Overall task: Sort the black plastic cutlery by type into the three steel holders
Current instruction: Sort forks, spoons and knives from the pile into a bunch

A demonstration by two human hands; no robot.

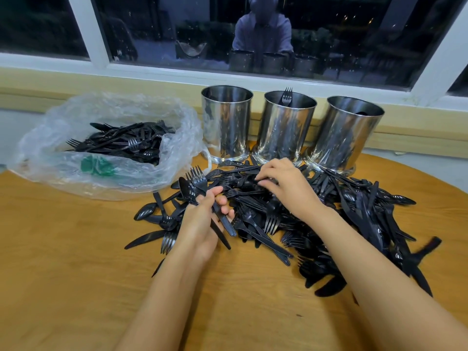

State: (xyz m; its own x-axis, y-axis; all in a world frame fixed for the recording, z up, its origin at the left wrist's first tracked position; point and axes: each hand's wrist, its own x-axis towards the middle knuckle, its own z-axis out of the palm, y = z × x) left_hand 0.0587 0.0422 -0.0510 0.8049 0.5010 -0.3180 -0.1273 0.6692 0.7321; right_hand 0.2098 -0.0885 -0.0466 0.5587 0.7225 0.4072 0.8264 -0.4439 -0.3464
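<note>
Left hand (202, 219): fingers curled round the handles of several black forks (198, 179) and one spoon (187, 191), heads up, at the near left edge of the cutlery pile (258, 224). Right hand (283, 183): palm down on the pile's far side, bent fingertips touching forks, though a pinch cannot be made out. Just beyond stand the left holder (226, 122), the middle holder (288, 127) with one fork (287, 96) above its rim, and the right holder (347, 133); a clear plastic bag (114, 112) of cutlery lies left, with bare wooden table (76, 262) nearer.

Clear plastic bag (119, 107) on wooden table (76, 274), window (162, 29) behind.
</note>
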